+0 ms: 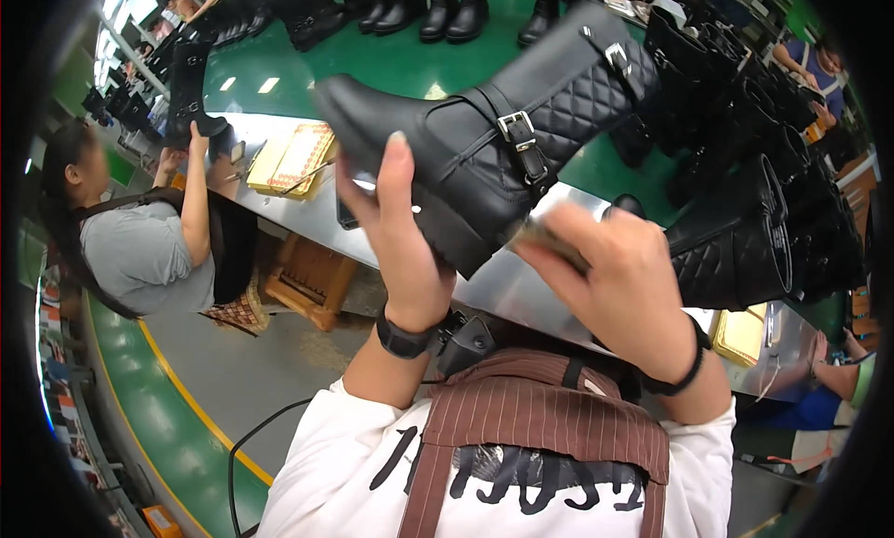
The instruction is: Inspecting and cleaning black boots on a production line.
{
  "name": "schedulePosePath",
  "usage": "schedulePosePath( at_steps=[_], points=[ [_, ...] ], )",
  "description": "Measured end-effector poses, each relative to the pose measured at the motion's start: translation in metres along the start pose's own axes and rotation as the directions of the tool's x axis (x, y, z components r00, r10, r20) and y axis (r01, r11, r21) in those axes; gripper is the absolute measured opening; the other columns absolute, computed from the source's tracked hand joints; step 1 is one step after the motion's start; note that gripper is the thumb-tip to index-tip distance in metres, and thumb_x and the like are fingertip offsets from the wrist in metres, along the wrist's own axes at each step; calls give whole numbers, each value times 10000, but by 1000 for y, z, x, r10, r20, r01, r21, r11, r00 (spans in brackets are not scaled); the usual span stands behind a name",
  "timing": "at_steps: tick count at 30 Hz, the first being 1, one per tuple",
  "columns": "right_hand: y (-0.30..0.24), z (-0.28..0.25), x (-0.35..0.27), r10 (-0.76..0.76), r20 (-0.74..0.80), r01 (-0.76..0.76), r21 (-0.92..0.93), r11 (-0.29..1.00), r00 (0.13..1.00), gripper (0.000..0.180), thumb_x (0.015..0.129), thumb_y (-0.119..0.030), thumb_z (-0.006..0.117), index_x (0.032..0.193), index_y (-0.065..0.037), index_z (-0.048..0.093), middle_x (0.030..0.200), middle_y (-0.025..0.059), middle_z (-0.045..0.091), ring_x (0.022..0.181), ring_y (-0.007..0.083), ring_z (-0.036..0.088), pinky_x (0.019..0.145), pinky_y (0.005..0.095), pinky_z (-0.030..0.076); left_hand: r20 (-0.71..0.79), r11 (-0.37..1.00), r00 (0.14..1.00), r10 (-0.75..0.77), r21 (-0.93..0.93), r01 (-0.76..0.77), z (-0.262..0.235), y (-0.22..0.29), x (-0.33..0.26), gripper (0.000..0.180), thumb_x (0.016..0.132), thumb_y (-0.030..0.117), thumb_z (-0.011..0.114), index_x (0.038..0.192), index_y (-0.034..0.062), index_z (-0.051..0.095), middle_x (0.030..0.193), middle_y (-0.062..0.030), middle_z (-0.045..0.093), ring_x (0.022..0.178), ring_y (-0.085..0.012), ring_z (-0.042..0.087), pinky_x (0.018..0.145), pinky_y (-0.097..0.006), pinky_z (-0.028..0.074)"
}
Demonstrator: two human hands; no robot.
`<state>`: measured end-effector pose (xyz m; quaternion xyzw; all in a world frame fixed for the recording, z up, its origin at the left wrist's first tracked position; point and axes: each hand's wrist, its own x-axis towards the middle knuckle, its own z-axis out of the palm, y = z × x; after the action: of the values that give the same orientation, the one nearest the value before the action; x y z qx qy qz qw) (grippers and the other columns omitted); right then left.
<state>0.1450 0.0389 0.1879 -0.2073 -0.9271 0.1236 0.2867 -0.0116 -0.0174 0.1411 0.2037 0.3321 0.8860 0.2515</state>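
Note:
A black boot with a quilted shaft, buckled straps and a chunky heel is held up tilted in front of me, its toe to the left. My left hand grips it from below around the sole at the forefoot, the thumb up along its side. My right hand is closed close to the back of the heel. Between its fingers shows the edge of a small tan thing, partly hidden and too blurred to name.
Below the boot runs a metal worktable bearing a stack of yellow printed sheets. More black boots crowd the right, and others stand along the green surface ahead. At left a person in grey handles a tall boot.

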Motion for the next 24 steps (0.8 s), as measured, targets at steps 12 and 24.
schedulePosePath(
  at_steps=[12, 24],
  points=[
    [23, 18, -37, 242, 110, -263, 253, 931, 964, 223, 850, -232, 709, 816, -35, 612, 640, 153, 605, 572, 342, 584, 527, 392, 436, 296, 666, 789, -539, -423, 614, -37, -36, 35, 513, 944, 404, 523, 1213, -31, 549, 1148, -180, 650, 994, -281, 666, 908, -393, 539],
    [58, -88, -187, 318, 227, -390, 512, 765, 921, 290, 780, -79, 759, 1034, 1, 644, 866, 98, 631, 803, 237, 621, 690, 309, 476, 17, 896, 906, -424, -141, 422, -27, -49, 25, 543, 926, 399, 551, 1298, 4, 518, 1256, -154, 602, 1078, -296, 625, 961, -412, 499]
  ],
)
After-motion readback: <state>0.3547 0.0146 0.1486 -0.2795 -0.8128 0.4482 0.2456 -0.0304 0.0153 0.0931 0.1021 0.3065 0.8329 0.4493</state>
